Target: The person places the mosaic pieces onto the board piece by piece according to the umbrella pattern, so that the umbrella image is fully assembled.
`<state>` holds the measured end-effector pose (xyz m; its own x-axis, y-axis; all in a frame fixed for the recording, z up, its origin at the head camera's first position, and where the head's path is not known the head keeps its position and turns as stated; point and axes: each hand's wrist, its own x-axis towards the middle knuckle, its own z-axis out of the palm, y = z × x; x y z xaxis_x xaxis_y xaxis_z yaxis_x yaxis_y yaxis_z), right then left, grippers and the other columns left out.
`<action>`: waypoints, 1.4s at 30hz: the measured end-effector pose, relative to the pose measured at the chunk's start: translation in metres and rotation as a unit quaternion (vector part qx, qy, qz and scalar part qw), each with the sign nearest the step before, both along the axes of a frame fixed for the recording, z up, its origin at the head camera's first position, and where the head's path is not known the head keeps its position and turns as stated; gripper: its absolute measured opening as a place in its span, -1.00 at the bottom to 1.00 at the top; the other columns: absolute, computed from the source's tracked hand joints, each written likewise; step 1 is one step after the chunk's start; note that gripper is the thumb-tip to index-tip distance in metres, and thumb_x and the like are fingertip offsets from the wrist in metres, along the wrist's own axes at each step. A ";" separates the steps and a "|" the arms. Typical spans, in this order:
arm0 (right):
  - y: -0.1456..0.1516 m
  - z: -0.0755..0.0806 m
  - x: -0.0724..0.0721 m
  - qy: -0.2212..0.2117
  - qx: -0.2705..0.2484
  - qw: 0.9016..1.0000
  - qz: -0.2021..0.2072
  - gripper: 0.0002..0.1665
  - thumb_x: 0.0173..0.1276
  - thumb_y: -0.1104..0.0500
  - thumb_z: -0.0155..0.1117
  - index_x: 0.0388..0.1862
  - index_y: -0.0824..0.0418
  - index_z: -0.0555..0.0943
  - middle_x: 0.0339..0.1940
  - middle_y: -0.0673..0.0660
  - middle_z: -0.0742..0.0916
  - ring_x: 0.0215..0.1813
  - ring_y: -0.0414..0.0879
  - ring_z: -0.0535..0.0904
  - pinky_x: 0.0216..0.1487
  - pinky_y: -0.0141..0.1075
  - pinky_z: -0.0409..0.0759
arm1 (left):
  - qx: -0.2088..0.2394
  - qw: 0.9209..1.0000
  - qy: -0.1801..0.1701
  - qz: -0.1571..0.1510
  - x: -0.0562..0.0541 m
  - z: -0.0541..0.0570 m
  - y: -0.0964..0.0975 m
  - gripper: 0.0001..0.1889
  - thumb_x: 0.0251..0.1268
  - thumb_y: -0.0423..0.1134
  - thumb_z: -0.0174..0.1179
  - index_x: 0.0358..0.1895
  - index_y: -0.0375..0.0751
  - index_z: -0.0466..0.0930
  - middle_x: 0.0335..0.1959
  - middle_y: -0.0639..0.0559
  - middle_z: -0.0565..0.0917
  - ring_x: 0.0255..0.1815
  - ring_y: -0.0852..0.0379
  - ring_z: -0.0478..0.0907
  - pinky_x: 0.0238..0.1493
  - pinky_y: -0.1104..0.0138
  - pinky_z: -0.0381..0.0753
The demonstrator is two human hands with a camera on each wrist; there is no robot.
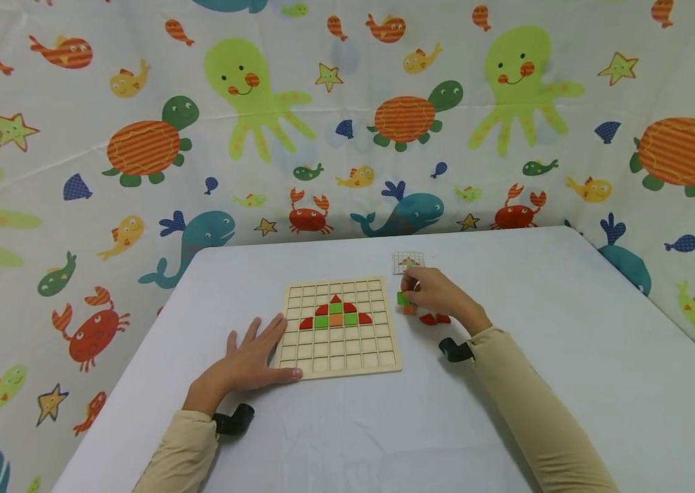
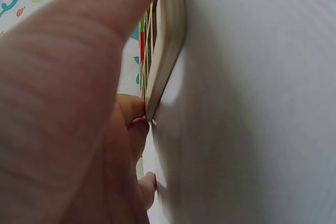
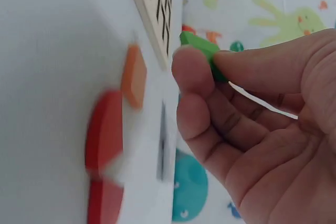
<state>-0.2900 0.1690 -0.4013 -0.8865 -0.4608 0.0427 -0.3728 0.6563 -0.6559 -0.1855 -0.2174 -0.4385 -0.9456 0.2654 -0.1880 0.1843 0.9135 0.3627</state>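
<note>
Sea creatures decorate the cloth (image 1: pixel 335 171) hanging beyond both hands, and a white surface (image 1: pixel 353 424) stretches beneath them. Both hands are apart, one on each side of a pale gridded board (image 1: pixel 336 348) that lies flat between them. With its fingers spread, the left hand (image 1: pixel 250 361) rests at the board's near corner on its own side, the fingertips touching the side edge and the thumb lying on the near edge.

Beyond the board's opposite edge, the right hand (image 1: pixel 439 293) pinches a green block (image 3: pixel 201 49) between thumb and forefinger, raised above the surface. Below that hand lie a loose orange block (image 3: pixel 134 77) and two red blocks (image 3: pixel 105 129), the red ones near each other. Just past its fingers is a small card (image 1: pixel 409 261) printed with a grid and a coloured pattern.

Between the hands, set into the board's squares, is a stepped shape (image 1: pixel 335 320) of red, green and orange pieces: a red triangle (image 1: pixel 335 299) at the far tip, red curved pieces at the sides, green squares and one orange square within.
</note>
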 end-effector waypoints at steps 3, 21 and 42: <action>-0.012 0.000 0.003 -0.006 -0.012 1.000 0.021 -0.96 0.53 0.36 0.31 -0.14 0.32 0.61 -0.24 0.13 0.69 -0.27 -0.03 0.64 -0.22 -0.26 0.64 | 0.003 1.000 -0.001 -0.001 0.000 0.000 0.000 0.27 0.16 0.46 0.38 0.76 -0.21 0.02 0.78 -0.18 -0.01 0.73 -0.45 -0.30 0.49 -0.50 -0.44; -0.087 -0.009 0.031 0.079 0.009 0.983 0.163 -0.85 0.45 0.47 0.31 -0.19 0.25 0.67 -0.24 0.03 0.75 -0.16 -0.13 0.62 -0.02 -0.33 0.66 | 0.000 1.000 -0.002 -0.001 -0.001 -0.002 -0.002 0.26 0.17 0.46 0.38 0.76 -0.19 0.02 0.78 -0.16 -0.01 0.73 -0.45 -0.30 0.49 -0.50 -0.44; -0.112 -0.022 0.040 0.127 0.014 0.981 0.147 -0.89 0.47 0.43 0.37 -0.19 0.25 0.71 -0.34 0.00 0.70 -0.25 -0.09 0.56 -0.14 -0.31 0.60 | -0.001 1.000 -0.002 -0.005 -0.001 0.002 -0.003 0.25 0.19 0.46 0.38 0.76 -0.20 0.01 0.78 -0.17 -0.01 0.73 -0.46 -0.29 0.49 -0.51 -0.41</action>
<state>-0.2505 0.0568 -0.4232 -0.6774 -0.6988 0.2296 -0.6980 0.5122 -0.5004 -0.1862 -0.2205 -0.4369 -0.9422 0.2744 -0.1923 0.1917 0.9122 0.3621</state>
